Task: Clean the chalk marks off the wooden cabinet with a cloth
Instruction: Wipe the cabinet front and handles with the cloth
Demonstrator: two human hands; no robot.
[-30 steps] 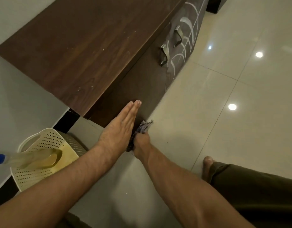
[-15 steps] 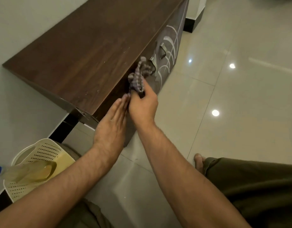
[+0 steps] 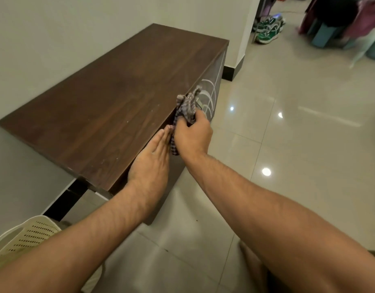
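Observation:
A low dark wooden cabinet point(image 3: 110, 106) stands against the wall. White curved chalk marks point(image 3: 209, 96) cover the far part of its front. My right hand point(image 3: 192, 136) grips a bunched grey checked cloth point(image 3: 185, 108) against the upper front edge of the cabinet, near the marks. My left hand point(image 3: 152, 159) lies flat with straight fingers against the cabinet front just below the top edge, its fingertips beside the cloth.
A cream perforated plastic basket point(image 3: 24, 235) sits on the floor at the lower left by the wall. Glossy tiled floor point(image 3: 288, 144) stretches to the right. Green shoes point(image 3: 266, 30) and hanging clothes point(image 3: 340, 15) are at the far back right.
My right hand has carried the cloth up from low on the cabinet front to the top front edge. My left hand has stayed flat on the front. The view has lifted.

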